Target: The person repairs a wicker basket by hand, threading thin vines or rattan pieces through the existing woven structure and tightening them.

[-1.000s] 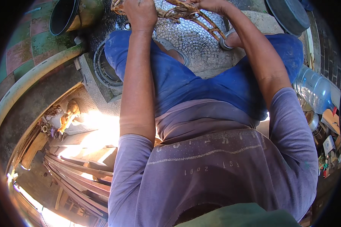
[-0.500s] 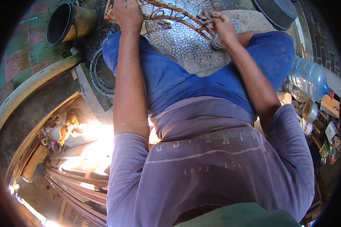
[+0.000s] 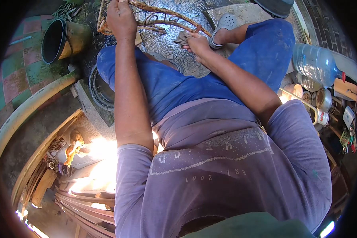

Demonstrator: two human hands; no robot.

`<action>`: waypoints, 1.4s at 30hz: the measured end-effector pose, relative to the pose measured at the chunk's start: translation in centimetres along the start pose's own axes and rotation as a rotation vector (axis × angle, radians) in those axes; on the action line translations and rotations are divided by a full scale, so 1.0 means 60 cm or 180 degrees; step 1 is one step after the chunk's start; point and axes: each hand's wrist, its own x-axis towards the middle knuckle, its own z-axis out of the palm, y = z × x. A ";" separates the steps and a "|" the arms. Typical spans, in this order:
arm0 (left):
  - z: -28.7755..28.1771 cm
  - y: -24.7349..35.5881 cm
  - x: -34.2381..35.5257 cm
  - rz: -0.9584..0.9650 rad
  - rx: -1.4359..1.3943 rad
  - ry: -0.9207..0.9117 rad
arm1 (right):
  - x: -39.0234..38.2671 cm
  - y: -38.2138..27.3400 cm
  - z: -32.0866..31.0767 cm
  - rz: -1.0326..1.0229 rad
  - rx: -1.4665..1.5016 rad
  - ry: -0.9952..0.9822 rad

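Observation:
A rusty brown metal frame (image 3: 174,16) with curled scrollwork stretches across the top, over the patterned floor between my legs. My left hand (image 3: 122,22) is closed around its left part, and the fingers are partly cut off by the upper edge. Beside the frame's lower right rail, my right hand (image 3: 198,44) pinches a crumpled grey rag (image 3: 182,39). The rag lies against or just under the rail; I cannot tell which. My right foot, in a grey clog (image 3: 225,24), rests just beyond the frame's right end.
A bucket (image 3: 61,41) lies tilted at the upper left, near a long pale pipe (image 3: 35,104). A round black basin (image 3: 99,89) sits by my left knee. On the right are a large clear water bottle (image 3: 315,65) and several jars. A cat (image 3: 73,148) is at the lower left.
My right hand has moved left and nearer to me along the frame with the rag. My left hand keeps its grip, and the whole view has shifted slightly.

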 end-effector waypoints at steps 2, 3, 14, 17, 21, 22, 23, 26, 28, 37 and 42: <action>-0.003 -0.006 0.002 -0.0066 -0.0108 -0.0077 | 0.022 0.012 -0.032 -0.0275 0.0121 0.0124; -0.001 -0.006 0.005 -0.0078 -0.0202 -0.0053 | 0.040 0.016 -0.051 -0.0410 0.0181 0.0182; -0.002 -0.028 0.001 0.0241 0.0196 0.0272 | 0.127 0.049 -0.135 -0.0861 -0.3750 0.0713; 0.014 0.000 0.008 0.0060 0.0009 0.0103 | 0.196 0.108 -0.192 -0.0048 -0.4248 0.0377; -0.002 0.002 0.001 -0.0118 0.0150 -0.0035 | 0.157 0.094 -0.147 0.1110 -0.1094 0.0616; -0.002 0.001 0.001 -0.0095 0.0281 -0.0034 | 0.143 0.086 -0.132 0.1029 -0.0434 0.0488; -0.003 -0.004 -0.001 -0.0072 0.0422 -0.0033 | 0.131 0.077 -0.111 0.1000 -0.0212 0.0531; 0.022 -0.044 -0.002 0.0307 0.0424 0.0441 | 0.123 0.065 -0.050 0.0886 0.0159 0.0781; 0.022 -0.032 0.001 0.0084 0.0171 0.0199 | 0.128 0.069 -0.069 0.0857 0.0134 0.0502; 0.016 0.013 -0.007 0.0122 -0.0271 -0.0204 | 0.134 0.071 -0.086 0.1207 0.0452 0.0566; 0.016 0.002 -0.008 0.0076 -0.0204 -0.0107 | 0.110 0.057 -0.078 0.1280 0.0223 0.0186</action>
